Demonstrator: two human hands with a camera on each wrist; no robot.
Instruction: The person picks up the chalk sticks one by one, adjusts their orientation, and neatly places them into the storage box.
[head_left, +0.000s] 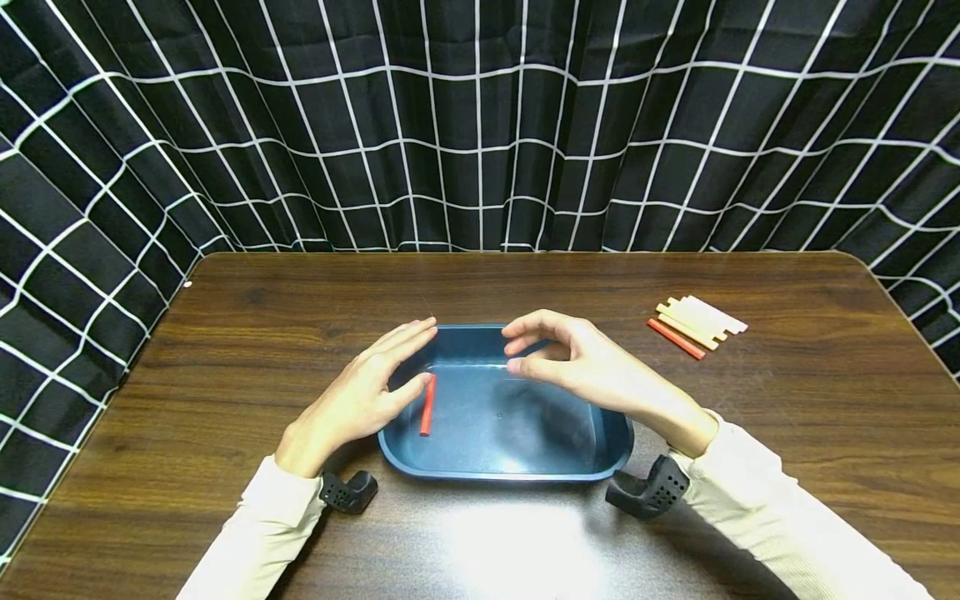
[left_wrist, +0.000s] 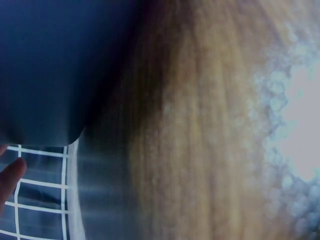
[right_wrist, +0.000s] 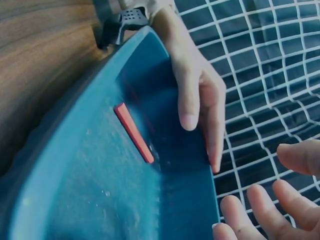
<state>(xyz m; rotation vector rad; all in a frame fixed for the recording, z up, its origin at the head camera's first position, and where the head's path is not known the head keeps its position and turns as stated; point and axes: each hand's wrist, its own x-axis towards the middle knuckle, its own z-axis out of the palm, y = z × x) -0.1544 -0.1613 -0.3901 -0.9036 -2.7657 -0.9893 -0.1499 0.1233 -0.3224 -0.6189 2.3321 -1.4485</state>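
A blue rectangular bin [head_left: 498, 476] stands on the table. One red stick [head_left: 428, 406] lies inside it near its left end. My left hand [head_left: 363, 392] is at the bin's left side with fingers straight. Its thumb reaches over the inside, close to the stick, and nothing is in its grasp. Over the far right part of the bin hovers my right hand [head_left: 573, 354], its fingers loosely bent and holding nothing. The right wrist view shows the same red stick [right_wrist: 134, 133] on the bin floor beside the left hand [right_wrist: 192, 70].
Right of the bin, a small group of sticks lies on the wooden table [head_left: 810, 433]: several pale yellow sticks [head_left: 686, 327], whitish sticks [head_left: 712, 315] and a red stick [head_left: 677, 340]. A black curtain [head_left: 480, 125] with white grid lines hangs behind the table.
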